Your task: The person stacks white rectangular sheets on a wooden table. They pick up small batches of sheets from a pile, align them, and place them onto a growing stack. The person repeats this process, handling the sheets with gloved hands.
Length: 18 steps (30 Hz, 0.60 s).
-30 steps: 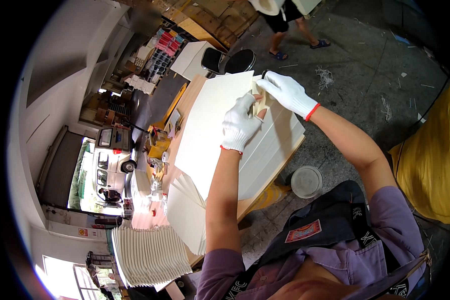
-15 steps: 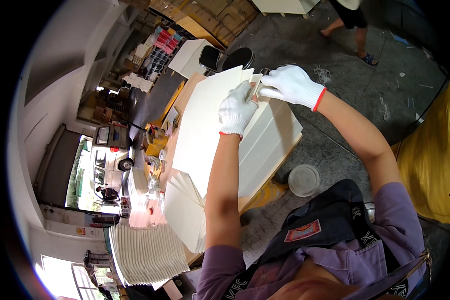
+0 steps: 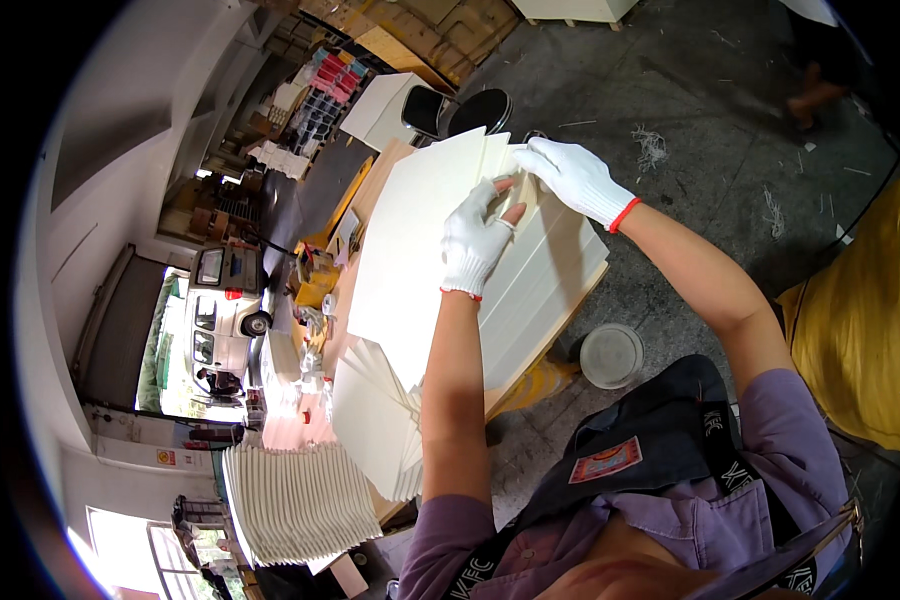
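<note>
A large stack of white paper or card sheets (image 3: pixel 410 230) lies on a wooden table in front of me. My left hand (image 3: pixel 477 240), in a white knit glove with bare thumb and fingertip, rests on the sheets near their right side. Its thumb and forefinger are spread apart. My right hand (image 3: pixel 575 182), gloved with a red cuff, reaches over the far right corner of the stack. Its fingers are together and bent onto the sheet edges; their tips are partly hidden. Below both hands, the stack's layered side (image 3: pixel 535 285) faces me.
Fanned sheets (image 3: pixel 370 415) lie nearer on the left, beside a tall pile of curved white sheets (image 3: pixel 295 500). A black stool (image 3: pixel 480 112) stands beyond the table. A round tub (image 3: pixel 611 356) is on the floor, and a yellow sack (image 3: pixel 855 320) at right.
My left thumb and forefinger have spread apart and that hand has turned slightly. My right hand has shifted a little left and nearer. A person walking at the back has moved right.
</note>
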Motion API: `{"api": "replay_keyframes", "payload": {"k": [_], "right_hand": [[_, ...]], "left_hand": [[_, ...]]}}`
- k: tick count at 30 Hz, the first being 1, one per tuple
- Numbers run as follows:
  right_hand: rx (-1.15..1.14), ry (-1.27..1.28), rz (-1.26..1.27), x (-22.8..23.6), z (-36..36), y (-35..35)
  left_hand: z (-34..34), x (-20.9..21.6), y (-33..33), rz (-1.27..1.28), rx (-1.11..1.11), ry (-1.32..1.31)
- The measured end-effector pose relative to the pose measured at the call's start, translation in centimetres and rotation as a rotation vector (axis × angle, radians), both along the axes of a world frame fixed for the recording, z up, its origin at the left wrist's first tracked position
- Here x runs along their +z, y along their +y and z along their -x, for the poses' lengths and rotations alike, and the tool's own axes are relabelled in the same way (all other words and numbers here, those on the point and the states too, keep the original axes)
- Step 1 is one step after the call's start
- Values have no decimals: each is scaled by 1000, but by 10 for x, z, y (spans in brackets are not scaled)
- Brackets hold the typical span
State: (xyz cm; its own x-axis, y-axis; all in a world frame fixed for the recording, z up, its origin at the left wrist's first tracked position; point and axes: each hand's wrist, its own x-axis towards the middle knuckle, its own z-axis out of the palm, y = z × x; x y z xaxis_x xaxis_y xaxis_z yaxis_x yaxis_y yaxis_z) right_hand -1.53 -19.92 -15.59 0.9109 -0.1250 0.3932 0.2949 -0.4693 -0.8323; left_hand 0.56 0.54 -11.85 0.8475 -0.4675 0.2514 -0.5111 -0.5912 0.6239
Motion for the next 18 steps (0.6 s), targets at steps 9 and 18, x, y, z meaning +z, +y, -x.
{"api": "replay_keyframes", "payload": {"k": [9, 18], "right_hand": [[-13, 120, 71, 14, 9, 1], [-66, -26, 63, -8, -3, 4]], "left_hand": [[5, 6, -6, 96, 97, -17], [8, 8, -5, -121, 63, 4]]}}
